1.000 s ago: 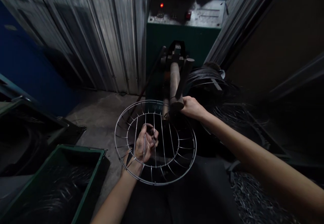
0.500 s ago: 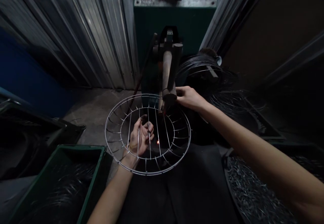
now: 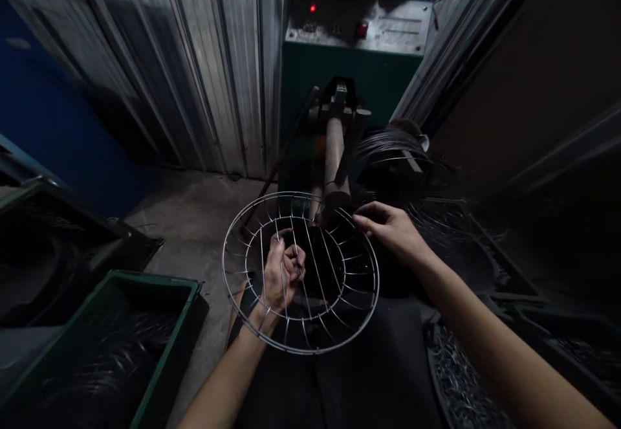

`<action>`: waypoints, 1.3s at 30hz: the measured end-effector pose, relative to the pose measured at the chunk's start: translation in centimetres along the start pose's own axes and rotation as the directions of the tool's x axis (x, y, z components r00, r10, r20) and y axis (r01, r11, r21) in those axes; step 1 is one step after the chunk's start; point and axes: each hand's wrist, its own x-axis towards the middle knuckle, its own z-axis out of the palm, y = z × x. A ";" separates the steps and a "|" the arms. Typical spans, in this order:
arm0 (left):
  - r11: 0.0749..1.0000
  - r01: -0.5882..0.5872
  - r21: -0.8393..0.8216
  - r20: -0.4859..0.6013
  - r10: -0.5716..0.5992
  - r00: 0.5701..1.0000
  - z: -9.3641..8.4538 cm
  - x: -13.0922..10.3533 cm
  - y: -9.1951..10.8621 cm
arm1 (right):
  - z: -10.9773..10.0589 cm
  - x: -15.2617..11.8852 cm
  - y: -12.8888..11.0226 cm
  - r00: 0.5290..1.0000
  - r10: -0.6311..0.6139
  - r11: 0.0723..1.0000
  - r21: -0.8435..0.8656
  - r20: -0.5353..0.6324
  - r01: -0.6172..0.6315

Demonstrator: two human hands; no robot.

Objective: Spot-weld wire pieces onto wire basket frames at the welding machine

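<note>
A round wire basket [image 3: 299,353], with two rim rings, a smaller inner ring and several straight cross wires, lies tilted in front of the machine. Seen through its cross wires, my left hand [image 3: 284,275] is behind the basket with fingers curled closed; what they hold is hidden. My right hand [image 3: 391,227] pinches the basket's rim at the upper right, thumb and forefinger together. Just beyond the rim's far side, a machine's cylindrical arm [image 3: 334,157] reaches down, its dark end close to the right fingertips. The contact between arm and basket is too dark to tell.
A green crate [image 3: 167,351] with dark wire pieces stands at the left. At the lower right is a container of short metal bits [image 3: 460,377]. Wire coils [image 3: 388,151] hang beside the machine. Its control panel [image 3: 383,28] shows a red light. Corrugated sheeting [image 3: 218,73] rises behind.
My right hand has moved from beside the machine arm's end down to the basket's rim. The orange glow under the basket is gone. The whole view has shifted somewhat.
</note>
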 end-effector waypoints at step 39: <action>0.986 -0.165 -0.015 -0.086 0.164 0.983 -0.1 1.8 0.0 | 1.2 3.4 0.1 0.996 -0.093 0.983 -0.161 0.011 0.093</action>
